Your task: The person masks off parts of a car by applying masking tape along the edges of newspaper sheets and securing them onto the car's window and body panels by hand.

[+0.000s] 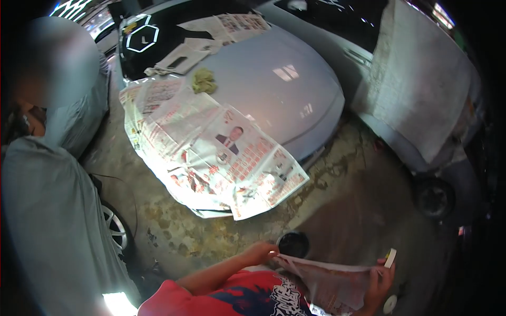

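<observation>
A sheet of newspaper (337,282) hangs in front of the red shirt, stretched between my two hands. My left hand (261,253) pinches its corner at the left, beside a dark round container. At the other end, my right hand (380,282) grips the sheet and also holds a roll of tape (390,258) at the fingertips. More newspaper (211,152) covers the front left part of the light-coloured car hood (274,84). A crumpled yellow-green cloth (203,81) rests on the hood, near a dark phone-like object (177,62) on paper.
A grey-covered vehicle (52,210) stands at the left, with a wheel showing. Another vehicle with a pale cover (421,79) is at the right. The dark round container (293,244) sits on the stained floor (174,231). A person (34,118) is at the far left.
</observation>
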Available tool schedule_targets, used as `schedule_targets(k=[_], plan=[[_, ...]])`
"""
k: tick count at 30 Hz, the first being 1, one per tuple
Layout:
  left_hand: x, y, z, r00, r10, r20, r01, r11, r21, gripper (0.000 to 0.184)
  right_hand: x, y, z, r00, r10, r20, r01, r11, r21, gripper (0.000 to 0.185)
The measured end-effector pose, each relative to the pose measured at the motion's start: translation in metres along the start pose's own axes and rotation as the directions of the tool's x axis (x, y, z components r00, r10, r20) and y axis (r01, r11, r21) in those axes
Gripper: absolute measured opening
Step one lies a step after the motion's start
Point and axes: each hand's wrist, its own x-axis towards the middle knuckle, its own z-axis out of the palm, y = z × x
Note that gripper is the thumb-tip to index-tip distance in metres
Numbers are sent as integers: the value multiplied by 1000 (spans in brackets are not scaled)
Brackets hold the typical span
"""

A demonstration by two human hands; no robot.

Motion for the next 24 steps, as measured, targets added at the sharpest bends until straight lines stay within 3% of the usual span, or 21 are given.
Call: schedule_targets(k=[4, 12, 15, 24], plan=[[9, -24, -9, 998, -53, -46, 52, 998, -30, 24, 36, -15, 20, 971, -208, 115, 223, 966, -133, 11], [10, -27, -35, 989, -139, -56, 137, 990, -36, 20, 70, -43, 44, 966, -236, 109, 247, 964, -102, 7], [8, -32, -37, 994, -33, -104, 22, 994, -105, 21, 74, -42, 45, 972, -183, 145, 206, 964, -170, 10], [25, -32, -38, 996, -22, -89, 14, 995, -94, 21, 75, -27, 48, 978, -168, 127, 188, 968, -164, 13]])
